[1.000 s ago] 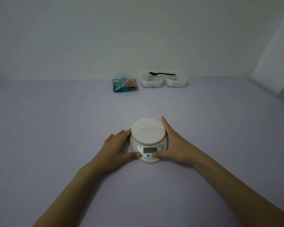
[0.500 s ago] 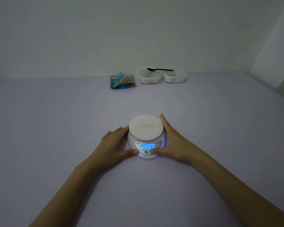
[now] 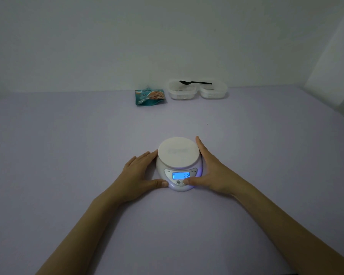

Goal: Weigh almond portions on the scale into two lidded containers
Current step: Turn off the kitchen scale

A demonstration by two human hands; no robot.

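A white round kitchen scale (image 3: pixel 178 153) sits in the middle of the lilac table, its blue display lit with digits. My left hand (image 3: pixel 140 173) cups its left side, thumb against the front rim. My right hand (image 3: pixel 209 171) cups the right side, and its thumb rests on a front button. At the far edge lie a teal almond bag (image 3: pixel 149 97) and two clear plastic containers, the left one (image 3: pixel 182 92) and the right one (image 3: pixel 213 92). A black spoon (image 3: pixel 195 82) lies across both containers.
The lilac table (image 3: pixel 68 155) reaches back to a pale wall. A white panel stands at the far right edge. A tiny dark speck (image 3: pixel 207 124) lies between the scale and the containers.
The scale's display went from dark to lit blue under my right thumb. Both hands stay around the scale. The view has tilted a little.
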